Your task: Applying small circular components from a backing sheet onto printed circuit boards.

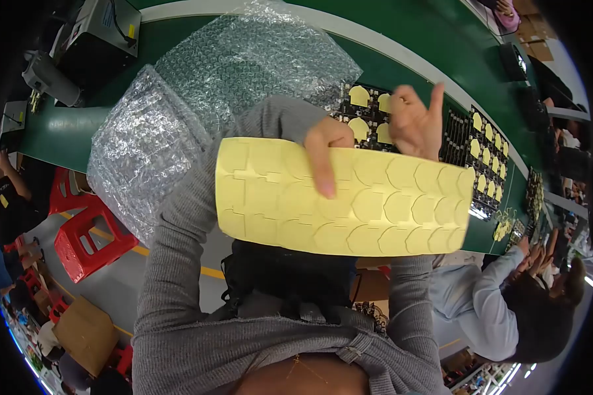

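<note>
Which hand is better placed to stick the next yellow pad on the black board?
Right. The right hand hovers free just over the board, while the left hand is busy gripping the sticker sheet.

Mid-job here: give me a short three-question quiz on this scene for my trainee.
1. True or false: the left hand holds the yellow sticker sheet.
2. The right hand is: A) flat on the sheet, B) raised above the black circuit panels, C) on the bubble wrap.
3. What colour is the worktable?

Key: 1 true; 2 B; 3 green.
</note>
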Motion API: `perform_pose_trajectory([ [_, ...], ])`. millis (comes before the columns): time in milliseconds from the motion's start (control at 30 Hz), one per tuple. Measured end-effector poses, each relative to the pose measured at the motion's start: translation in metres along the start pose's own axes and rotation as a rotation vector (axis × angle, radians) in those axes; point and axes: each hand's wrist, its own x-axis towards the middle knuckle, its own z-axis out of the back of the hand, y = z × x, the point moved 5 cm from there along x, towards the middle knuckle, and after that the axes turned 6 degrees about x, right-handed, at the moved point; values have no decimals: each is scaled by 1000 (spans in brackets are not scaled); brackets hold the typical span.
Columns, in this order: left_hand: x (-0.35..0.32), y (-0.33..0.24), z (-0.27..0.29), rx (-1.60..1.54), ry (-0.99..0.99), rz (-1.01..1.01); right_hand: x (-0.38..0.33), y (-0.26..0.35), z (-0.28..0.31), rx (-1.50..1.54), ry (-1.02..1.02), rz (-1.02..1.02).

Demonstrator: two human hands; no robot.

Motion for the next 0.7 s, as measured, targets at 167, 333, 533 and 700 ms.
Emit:
perform_pose_trajectory([
  [167,-7,7,21,-5,-136,87,-7,-32,-17,-509,-66,-466],
  [333,-18,5,50,-315,-1010,-317,-9,-14,-10,-578,-382,13],
  [533,-36,13,86,-963,-1115,-972,-12,11,-11,-775,-694,426],
  [700,-51,-2,76,-766,-1211,-1030,-15,5,-8,-948,-513,45],
])
